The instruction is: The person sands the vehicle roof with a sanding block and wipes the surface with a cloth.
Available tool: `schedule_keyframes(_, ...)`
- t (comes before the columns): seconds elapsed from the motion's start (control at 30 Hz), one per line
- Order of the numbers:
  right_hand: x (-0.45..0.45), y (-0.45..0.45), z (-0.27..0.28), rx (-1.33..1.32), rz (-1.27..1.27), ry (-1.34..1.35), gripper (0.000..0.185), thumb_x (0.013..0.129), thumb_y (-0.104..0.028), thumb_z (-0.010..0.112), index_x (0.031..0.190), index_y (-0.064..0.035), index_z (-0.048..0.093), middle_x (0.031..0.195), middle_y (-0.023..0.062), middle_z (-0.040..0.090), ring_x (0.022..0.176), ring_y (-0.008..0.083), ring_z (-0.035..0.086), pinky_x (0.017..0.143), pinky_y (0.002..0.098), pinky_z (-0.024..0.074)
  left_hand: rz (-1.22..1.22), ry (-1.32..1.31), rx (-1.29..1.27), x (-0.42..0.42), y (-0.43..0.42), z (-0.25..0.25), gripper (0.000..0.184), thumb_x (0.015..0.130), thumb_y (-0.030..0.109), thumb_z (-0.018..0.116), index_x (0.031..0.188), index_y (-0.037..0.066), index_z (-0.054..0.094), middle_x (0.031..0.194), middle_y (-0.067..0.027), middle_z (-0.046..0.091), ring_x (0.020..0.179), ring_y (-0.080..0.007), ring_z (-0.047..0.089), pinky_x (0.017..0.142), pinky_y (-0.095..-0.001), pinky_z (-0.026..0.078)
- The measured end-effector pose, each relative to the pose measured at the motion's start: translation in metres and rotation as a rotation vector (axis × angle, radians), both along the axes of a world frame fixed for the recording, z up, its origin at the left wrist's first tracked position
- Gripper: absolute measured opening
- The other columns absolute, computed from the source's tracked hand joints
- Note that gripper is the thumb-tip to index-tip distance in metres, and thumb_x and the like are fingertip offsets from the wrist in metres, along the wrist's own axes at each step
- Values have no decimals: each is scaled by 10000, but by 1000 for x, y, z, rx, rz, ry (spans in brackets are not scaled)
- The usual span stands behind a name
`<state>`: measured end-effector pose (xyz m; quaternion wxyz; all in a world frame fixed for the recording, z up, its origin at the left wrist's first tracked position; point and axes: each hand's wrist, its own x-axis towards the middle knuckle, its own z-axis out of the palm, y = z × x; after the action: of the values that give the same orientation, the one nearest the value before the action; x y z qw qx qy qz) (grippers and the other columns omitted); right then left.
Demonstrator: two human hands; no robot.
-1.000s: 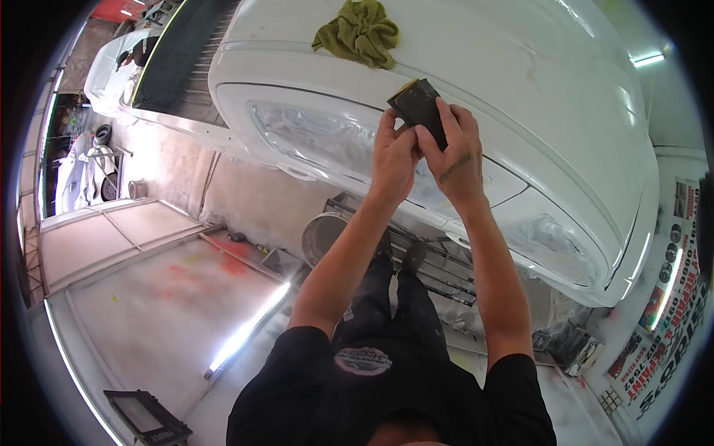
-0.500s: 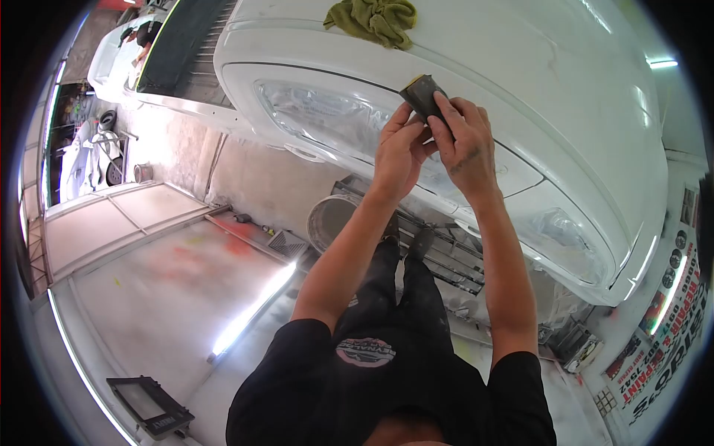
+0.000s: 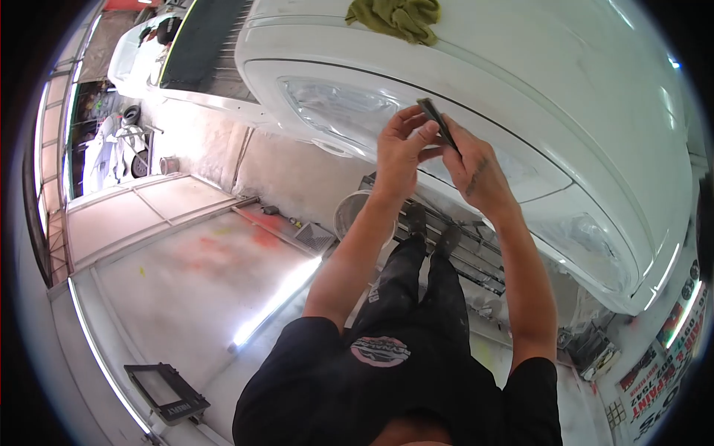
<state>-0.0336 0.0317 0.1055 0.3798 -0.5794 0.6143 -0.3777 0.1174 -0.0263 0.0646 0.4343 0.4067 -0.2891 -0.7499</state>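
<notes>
A dark sanding pad or folded sheet [image 3: 440, 125] is held between my two hands, turned nearly edge-on. My right hand [image 3: 476, 165] is closed on its right side, with the fingers mostly behind it. On its left side, my left hand [image 3: 405, 152] has its thumb and fingers bent towards the pad; whether they grip it is unclear. Both hands are in front of the white vehicle [image 3: 535, 82], near a side window covered with clear plastic [image 3: 338, 108]. A crumpled green cloth [image 3: 398, 18] lies on the vehicle's roof.
Below the vehicle stand a bucket [image 3: 355, 212] and a metal rack-like step [image 3: 476, 260]. A floodlight [image 3: 167, 392] is at the lower left. Another person [image 3: 168, 30] is at the far upper left. A lettered banner [image 3: 669, 372] hangs at the right.
The pad has turned from showing its broad face to nearly edge-on. Both hands have shifted slightly down and right in view. The cloth and vehicle appear further up and right as the view moves.
</notes>
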Motion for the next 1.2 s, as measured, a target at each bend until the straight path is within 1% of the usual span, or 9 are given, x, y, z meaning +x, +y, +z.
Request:
schedule_keyframes(0.13,-8,-3,-7,172,-42,-320,450,1002,-132,516,1413,34,594,949,83,741,802,181,632,749,322,514,14,-43,-139,15,-5,-17,358,960,81,784,1263,-28,628,1071,-97,712,899,-195,735,771,-335,652)
schedule_keyframes(0.23,-4,-5,-17,291,-112,-646,430,1009,-169,515,1374,24,636,991,62,737,858,147,653,757,288,530,14,-27,-117,19,-12,-10,326,957,104,796,1216,-32,652,1075,-77,724,885,-165,727,802,-303,616)
schedule_keyframes(0.33,2,-9,-35,354,-143,-919,395,976,-160,531,1288,15,699,935,154,714,893,220,691,865,343,546,-19,151,10,25,-10,-8,296,947,105,805,1172,-31,668,1059,-68,739,883,-137,720,819,-275,583)
schedule_keyframes(0.53,36,-24,-27,-417,-156,400,538,894,-104,739,1407,1,617,1346,229,634,1107,433,684,970,454,562,199,-38,51,40,-17,-17,249,934,67,785,1132,-37,675,1031,-87,744,870,-126,713,808,-278,587)
schedule_keyframes(0.63,55,-21,-38,-306,-10,298,652,842,-120,809,1448,-34,585,1456,219,547,1190,438,641,960,476,570,221,-23,52,41,-17,-11,271,933,66,798,1144,-36,664,1058,-95,737,935,-143,713,853,-278,583)
schedule_keyframes(0.83,69,-38,-40,-200,-53,-50,504,871,-51,749,1359,-20,629,1356,200,641,1160,379,679,963,422,564,189,189,45,50,-27,9,272,962,88,801,1143,-23,631,1138,-102,716,1073,-161,680,958,-281,557)
schedule_keyframes(0.97,81,-62,-26,-146,19,-166,435,894,-75,776,1306,-7,658,1295,199,696,1174,354,685,978,414,554,228,121,-65,65,-41,4,251,975,112,794,1126,-1,629,1134,-90,720,1026,-149,688,959,-304,562)
schedule_keyframes(1.07,49,-109,-28,-262,283,195,442,895,-230,814,1277,-35,711,1319,215,696,1245,401,649,1065,441,517,328,-66,-171,80,-57,-16,290,954,103,811,1150,4,621,1138,-90,717,1037,-160,682,956,-325,558)
schedule_keyframes(1.2,11,-218,-5,-578,-6,651,549,929,-298,784,1424,-109,642,1418,211,610,1348,409,537,1120,488,451,396,-619,-336,91,-94,-50,404,898,91,848,1216,5,614,1156,-91,706,1085,-190,664,969,-340,544)
